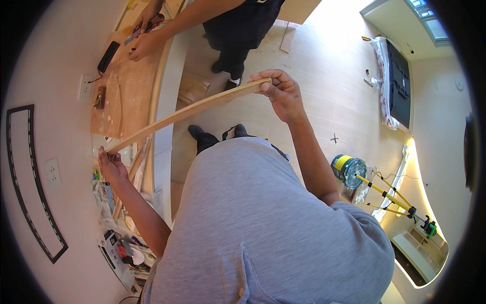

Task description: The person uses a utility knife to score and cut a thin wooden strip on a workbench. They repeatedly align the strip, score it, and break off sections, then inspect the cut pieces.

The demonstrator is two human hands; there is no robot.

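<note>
A long, thin wooden strip (190, 110) spans the space in front of me, held up by its two ends. My left hand (112, 164) grips the lower left end, close to the wall and over the cluttered end of the counter. At the upper right end, my right hand (281, 93) pinches the strip between thumb and fingers. Its middle passes above the edge of the wooden worktop (136, 81).
Across the worktop, a co-worker's hands (147, 43) hold a utility knife (143, 29). A black oblong device (108, 57) lies nearby. To my right stand a paint bucket (348, 170) and a yellow tripod (387, 195) with a green instrument. A black flat panel (398, 83) leans by the far wall.
</note>
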